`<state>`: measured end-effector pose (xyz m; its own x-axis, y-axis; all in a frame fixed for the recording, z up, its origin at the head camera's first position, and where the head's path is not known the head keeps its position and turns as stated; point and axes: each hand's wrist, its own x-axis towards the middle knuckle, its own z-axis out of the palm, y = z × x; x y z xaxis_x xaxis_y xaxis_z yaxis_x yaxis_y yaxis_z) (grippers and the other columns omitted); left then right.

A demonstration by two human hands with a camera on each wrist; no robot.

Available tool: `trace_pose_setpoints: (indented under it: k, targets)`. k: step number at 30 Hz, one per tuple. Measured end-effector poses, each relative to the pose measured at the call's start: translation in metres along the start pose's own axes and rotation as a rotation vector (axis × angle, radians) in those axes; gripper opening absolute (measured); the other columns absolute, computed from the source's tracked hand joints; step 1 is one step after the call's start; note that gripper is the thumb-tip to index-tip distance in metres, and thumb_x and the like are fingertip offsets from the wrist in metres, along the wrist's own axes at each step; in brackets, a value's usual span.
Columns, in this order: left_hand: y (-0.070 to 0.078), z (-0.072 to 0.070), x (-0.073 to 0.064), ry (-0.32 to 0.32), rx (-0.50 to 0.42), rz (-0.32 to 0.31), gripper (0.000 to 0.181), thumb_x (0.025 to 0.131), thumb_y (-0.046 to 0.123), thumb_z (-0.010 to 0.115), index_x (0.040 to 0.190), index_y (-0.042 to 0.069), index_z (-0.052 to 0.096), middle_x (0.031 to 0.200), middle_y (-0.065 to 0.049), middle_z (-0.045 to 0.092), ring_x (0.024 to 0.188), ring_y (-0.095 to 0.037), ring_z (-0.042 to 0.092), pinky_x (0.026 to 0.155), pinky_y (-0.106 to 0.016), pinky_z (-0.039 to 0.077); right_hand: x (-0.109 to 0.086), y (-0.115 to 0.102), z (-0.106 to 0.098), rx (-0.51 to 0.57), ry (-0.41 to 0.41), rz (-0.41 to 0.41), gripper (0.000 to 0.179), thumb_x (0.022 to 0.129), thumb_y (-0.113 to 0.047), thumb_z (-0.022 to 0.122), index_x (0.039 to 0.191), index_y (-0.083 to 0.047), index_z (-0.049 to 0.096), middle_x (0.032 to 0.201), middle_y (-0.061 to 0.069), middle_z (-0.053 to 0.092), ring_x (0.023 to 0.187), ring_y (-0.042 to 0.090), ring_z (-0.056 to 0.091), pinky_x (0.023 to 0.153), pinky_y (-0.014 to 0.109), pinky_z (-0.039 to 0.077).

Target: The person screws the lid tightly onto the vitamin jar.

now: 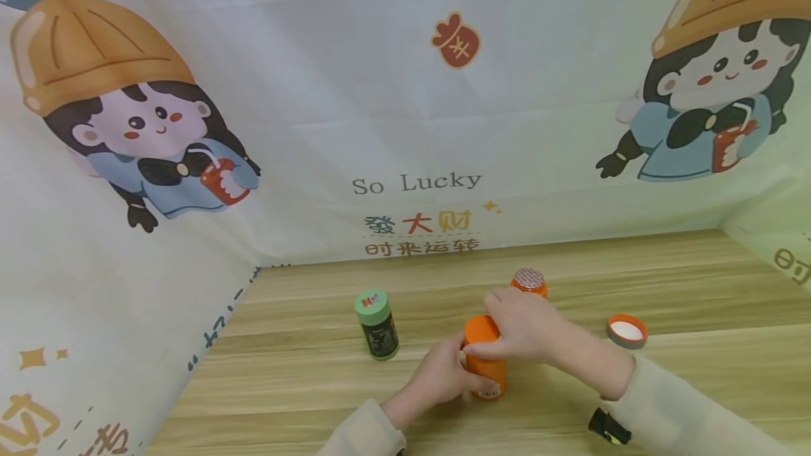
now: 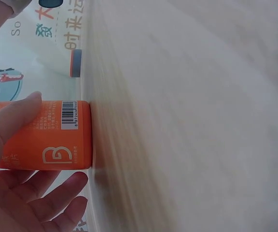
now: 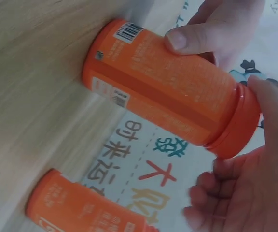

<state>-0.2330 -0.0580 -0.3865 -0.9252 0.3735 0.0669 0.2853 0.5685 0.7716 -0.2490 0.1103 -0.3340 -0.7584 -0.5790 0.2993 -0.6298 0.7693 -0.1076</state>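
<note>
An upright cylindrical orange plastic bottle (image 1: 486, 371) is seen at the lower centre of the head view, slightly right of the middle, with its base resting on the pale wood-grained tabletop (image 1: 272, 385). Its body is gripped by the left hand (image 1: 443, 371), whose thumb is pressed along the label while the other fingers are bent around the far side. The flat round orange lid (image 1: 481, 328) on this bottle is pinched by the right hand (image 1: 526, 326), with the thumb set at one edge and the fingertips at the opposite edge, as is shown in the right wrist view. A printed barcode is carried low on the bottle's side. Both hands are thus occupied by the one bottle.

Just behind the right hand, a second orange bottle, topped with a patterned reddish disc (image 1: 529, 278), is partly hidden in the head view; its labelled body is shown at the lower left of the right wrist view. To the right, a loose round orange-and-grey lid (image 1: 627, 332) is laid with its white inner face upward. Left of centre, a dark cylindrical bottle with a light green cap (image 1: 377, 326) is stood upright, apart from the hands. Cream sleeves (image 1: 684, 407) are worn on both arms. The upper frame is filled by a white cloth backdrop (image 1: 317, 76) printed with cartoon figures and lettering.
</note>
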Motion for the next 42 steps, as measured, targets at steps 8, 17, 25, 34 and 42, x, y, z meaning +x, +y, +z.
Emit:
trace_pose_setpoints:
  k: [8, 17, 25, 34, 42]
  targets:
    - [-0.001, -0.001, -0.001, -0.003, 0.023, 0.011, 0.051, 0.063, 0.024, 0.084, 0.106, 0.013, 0.059, 0.099, 0.004, 0.066, 0.083, -0.006, 0.054, 0.078, -0.027, 0.044, -0.006, 0.008, -0.023, 0.271, -0.264, 0.021, 0.072, 0.075, -0.06, 0.062, 0.114, 0.0, 0.05, 0.103, 0.009, 0.056, 0.089, 0.024, 0.054, 0.073, 0.037, 0.045]
    - [0.0, 0.002, 0.001, -0.006, 0.067, -0.016, 0.052, 0.064, 0.028, 0.083, 0.107, 0.011, 0.06, 0.098, 0.002, 0.066, 0.087, -0.009, 0.058, 0.079, -0.033, 0.046, -0.005, 0.027, -0.033, 0.474, -0.354, -0.354, 0.044, 0.091, -0.013, 0.054, 0.134, -0.007, 0.045, 0.144, 0.017, 0.032, 0.13, 0.033, 0.033, 0.1, 0.041, 0.036]
    - [0.001, 0.001, 0.001, -0.001, 0.087, -0.005, 0.056, 0.064, 0.029, 0.083, 0.11, 0.01, 0.058, 0.099, 0.0, 0.066, 0.086, -0.01, 0.057, 0.079, -0.032, 0.046, -0.004, 0.029, -0.031, 0.426, -0.325, -0.421, 0.037, 0.093, -0.012, 0.051, 0.128, -0.003, 0.051, 0.135, 0.017, 0.046, 0.122, 0.033, 0.043, 0.097, 0.038, 0.04]
    - [0.001, 0.001, 0.001, 0.004, 0.075, 0.005, 0.054, 0.063, 0.027, 0.084, 0.108, 0.011, 0.058, 0.099, 0.001, 0.066, 0.083, -0.007, 0.054, 0.076, -0.028, 0.045, -0.003, 0.02, -0.024, 0.343, -0.293, -0.299, 0.048, 0.09, -0.036, 0.055, 0.125, -0.003, 0.052, 0.114, 0.001, 0.047, 0.101, 0.014, 0.047, 0.087, 0.03, 0.042]
    - [0.0, 0.001, 0.001, 0.002, 0.058, 0.009, 0.051, 0.063, 0.026, 0.084, 0.106, 0.012, 0.06, 0.097, 0.003, 0.066, 0.08, -0.006, 0.053, 0.074, -0.025, 0.044, 0.001, 0.014, -0.013, 0.245, -0.185, -0.217, 0.044, 0.084, -0.042, 0.061, 0.107, -0.005, 0.058, 0.095, -0.005, 0.049, 0.082, 0.007, 0.046, 0.071, 0.022, 0.042]
